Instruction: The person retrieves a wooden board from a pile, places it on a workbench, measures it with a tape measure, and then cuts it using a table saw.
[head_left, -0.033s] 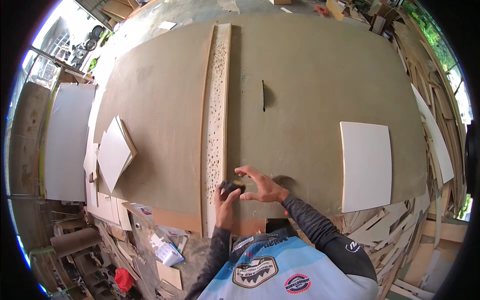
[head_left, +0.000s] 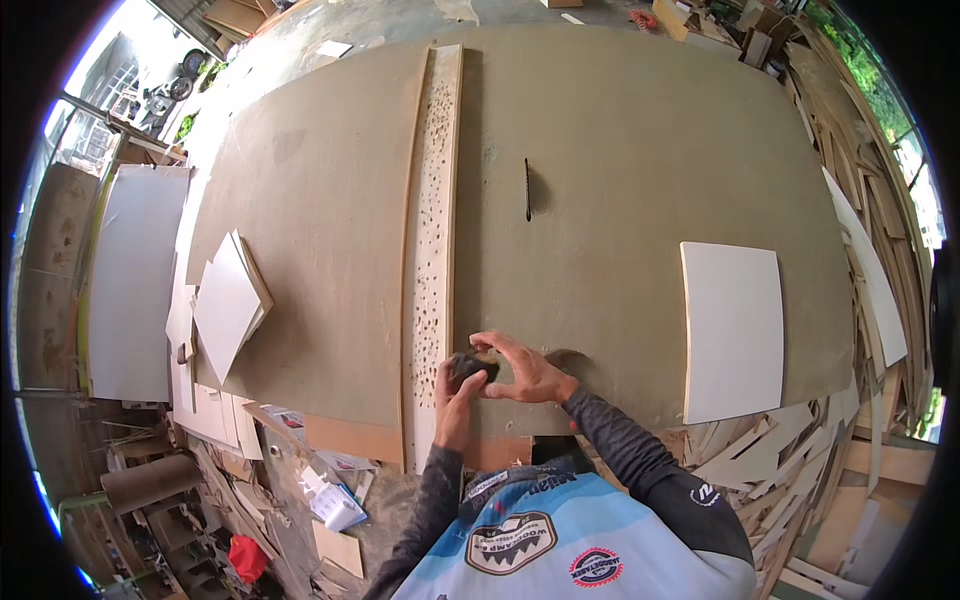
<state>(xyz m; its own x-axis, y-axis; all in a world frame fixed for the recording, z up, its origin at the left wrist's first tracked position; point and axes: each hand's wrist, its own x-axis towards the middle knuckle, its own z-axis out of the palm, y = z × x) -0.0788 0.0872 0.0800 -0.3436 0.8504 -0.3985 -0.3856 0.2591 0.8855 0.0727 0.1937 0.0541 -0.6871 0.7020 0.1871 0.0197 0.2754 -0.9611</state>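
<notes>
We curl our left hand (head_left: 455,408) around a small dark block (head_left: 477,368) above the tabletop's (head_left: 640,150) near edge, just right of the hole-dotted strip (head_left: 433,230). Our right hand (head_left: 532,374), half open, cups toward it, likely to steady it; whether they touch, we cannot tell.

Strong daylight comes from the far left, where the open side (head_left: 112,70) burns out to white; soft shadows lie right of the thin black rod (head_left: 527,192) and beside the right hand (head_left: 538,377); edges of the tabletop (head_left: 640,150) bow outward; blue fringing marks the left margin.
</notes>
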